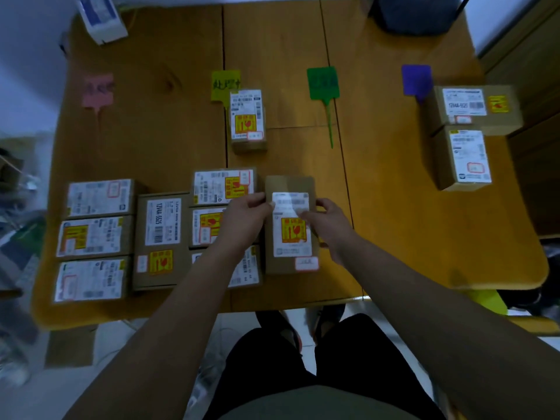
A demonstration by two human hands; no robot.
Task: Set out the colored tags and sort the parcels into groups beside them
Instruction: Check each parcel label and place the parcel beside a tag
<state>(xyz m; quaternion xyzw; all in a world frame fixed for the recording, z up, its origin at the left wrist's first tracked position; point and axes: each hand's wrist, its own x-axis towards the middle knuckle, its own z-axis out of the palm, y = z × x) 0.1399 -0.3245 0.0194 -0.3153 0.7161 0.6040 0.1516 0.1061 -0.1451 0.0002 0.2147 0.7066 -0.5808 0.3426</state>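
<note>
Four tags lie across the far half of the wooden table (394, 222): pink tag (98, 90), yellow tag (225, 84), green tag (322, 83), purple tag (416, 80). One labelled cardboard parcel (248, 119) sits just below the yellow tag. Two parcels (472, 109) (465, 159) sit beside the purple tag. Several unsorted parcels (94, 237) are packed together at the near left. Both hands hold a brown parcel (291, 234) with a white label and yellow sticker: my left hand (247, 213) grips its left edge, my right hand (328, 221) grips its right edge.
A white and blue box (101, 18) stands at the far left corner. A dark bag (415, 13) sits at the far right edge. A wooden cabinet (533, 101) is right of the table. My legs show below the near edge.
</note>
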